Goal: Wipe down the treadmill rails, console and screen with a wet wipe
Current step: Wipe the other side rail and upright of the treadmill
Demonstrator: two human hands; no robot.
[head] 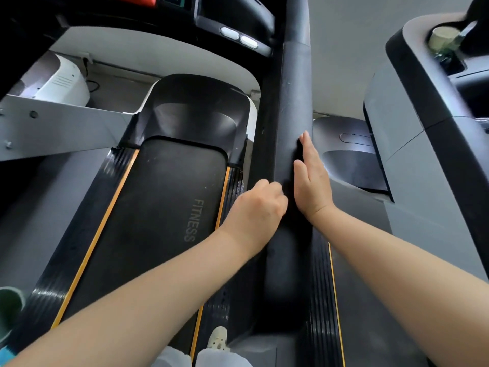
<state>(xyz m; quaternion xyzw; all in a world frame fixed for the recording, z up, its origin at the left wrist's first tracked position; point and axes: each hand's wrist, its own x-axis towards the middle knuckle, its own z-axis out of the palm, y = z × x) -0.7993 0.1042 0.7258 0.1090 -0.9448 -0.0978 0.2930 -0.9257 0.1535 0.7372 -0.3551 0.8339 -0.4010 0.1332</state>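
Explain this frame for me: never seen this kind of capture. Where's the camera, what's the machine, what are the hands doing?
There is one picture, taken by a wide-angle camera worn on a person's head, looking forward and down, so the two bare forearms entering from the bottom are the wearer's own. There is no robot.

The machine is a treadmill. The dark belt printed FITNESS runs up the middle, with orange stripes at its edges. The thick black bar running up the frame is the right handrail. At the top edge is part of the console, with a START button.

The right hand lies flat against the rail's outer side, fingers straight. The left hand has its fingers curled at the rail's inner side. No wet wipe is visible; one could be hidden in the left hand. A second treadmill stands to the right.
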